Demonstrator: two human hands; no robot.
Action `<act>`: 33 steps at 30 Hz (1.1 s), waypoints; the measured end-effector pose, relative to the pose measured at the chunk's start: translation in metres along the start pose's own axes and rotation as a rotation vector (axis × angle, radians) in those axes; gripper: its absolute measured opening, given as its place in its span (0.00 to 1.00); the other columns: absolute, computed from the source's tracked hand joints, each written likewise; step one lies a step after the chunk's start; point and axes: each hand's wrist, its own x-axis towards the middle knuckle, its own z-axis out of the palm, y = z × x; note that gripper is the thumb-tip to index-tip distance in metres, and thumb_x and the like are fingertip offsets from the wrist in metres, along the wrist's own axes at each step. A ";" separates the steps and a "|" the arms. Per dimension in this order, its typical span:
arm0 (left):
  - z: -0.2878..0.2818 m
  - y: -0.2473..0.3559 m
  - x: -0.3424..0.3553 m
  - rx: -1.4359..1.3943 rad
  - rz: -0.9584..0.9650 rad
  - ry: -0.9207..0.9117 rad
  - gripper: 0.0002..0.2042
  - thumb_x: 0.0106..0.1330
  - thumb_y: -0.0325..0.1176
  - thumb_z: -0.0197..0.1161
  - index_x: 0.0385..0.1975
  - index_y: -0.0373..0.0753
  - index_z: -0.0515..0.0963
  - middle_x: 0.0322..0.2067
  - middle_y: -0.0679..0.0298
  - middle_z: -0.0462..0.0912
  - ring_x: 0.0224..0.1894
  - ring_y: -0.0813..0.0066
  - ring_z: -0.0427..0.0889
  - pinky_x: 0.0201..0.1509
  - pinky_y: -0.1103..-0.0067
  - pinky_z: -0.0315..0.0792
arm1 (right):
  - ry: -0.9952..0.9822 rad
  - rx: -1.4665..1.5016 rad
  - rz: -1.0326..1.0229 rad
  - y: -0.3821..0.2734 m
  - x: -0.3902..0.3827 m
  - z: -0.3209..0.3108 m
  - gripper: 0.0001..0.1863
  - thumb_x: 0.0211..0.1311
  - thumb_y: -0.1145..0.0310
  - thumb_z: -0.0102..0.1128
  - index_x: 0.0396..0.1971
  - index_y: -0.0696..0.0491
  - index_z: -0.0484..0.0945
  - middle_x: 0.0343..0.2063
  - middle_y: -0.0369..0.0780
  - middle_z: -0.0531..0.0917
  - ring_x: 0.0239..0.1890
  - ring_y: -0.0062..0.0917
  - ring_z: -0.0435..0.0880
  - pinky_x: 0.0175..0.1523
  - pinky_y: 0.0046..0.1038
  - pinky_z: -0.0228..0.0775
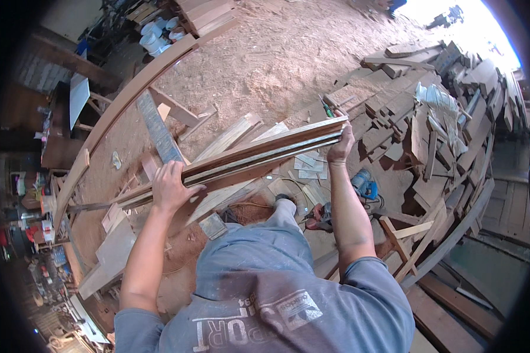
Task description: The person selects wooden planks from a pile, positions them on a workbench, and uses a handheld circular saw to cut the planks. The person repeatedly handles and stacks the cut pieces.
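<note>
A long wooden board (265, 147) lies slantwise across in front of me, its far right end higher in the picture than its left. Dark lines like grooves run along its length; whether it is one piece or several laid together I cannot tell. My left hand (172, 187) is closed over it left of the middle, thumb pointing right along it. Around its right end my right hand (341, 147) is wrapped, fingers partly hidden. Below the board, near my right forearm, are a blue power tool (364, 185) and a red tool (319, 216).
Sawdust covers the ground (265, 59) ahead. A large heap of wood offcuts (418, 123) fills the right side. At left a long curved-looking beam (123, 100) and a grey plank (158, 126) stand close to the board. White buckets (153, 41) sit at the far left.
</note>
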 end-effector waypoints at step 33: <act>0.007 -0.004 0.011 0.079 0.103 -0.055 0.40 0.43 0.57 0.87 0.49 0.36 0.75 0.41 0.50 0.83 0.44 0.42 0.84 0.47 0.54 0.79 | -0.433 0.115 0.399 0.003 0.024 -0.031 0.55 0.78 0.24 0.21 0.81 0.60 0.57 0.80 0.48 0.63 0.84 0.33 0.56 0.86 0.35 0.39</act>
